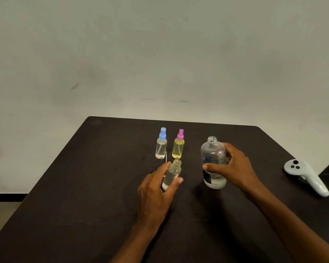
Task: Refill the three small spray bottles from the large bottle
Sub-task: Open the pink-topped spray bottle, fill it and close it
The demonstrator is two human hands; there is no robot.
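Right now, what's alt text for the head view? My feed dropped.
The left hand holds an uncapped small bottle while the right hand grips the open large bottle beside it, on a dark table. Behind them stand a blue-capped bottle and a pink-capped bottle; a white controller lies far right.

Dim, soft overall, wide-angle edge warp

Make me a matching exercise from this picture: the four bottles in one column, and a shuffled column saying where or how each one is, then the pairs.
Column one
1. blue-capped spray bottle
2. pink-capped spray bottle
3. uncapped small bottle
4. large bottle

Column two
A. gripped by the right hand
B. holds yellow liquid
C. gripped by the left hand
D. clear liquid, spray head on

Pairs: 1-D, 2-B, 3-C, 4-A
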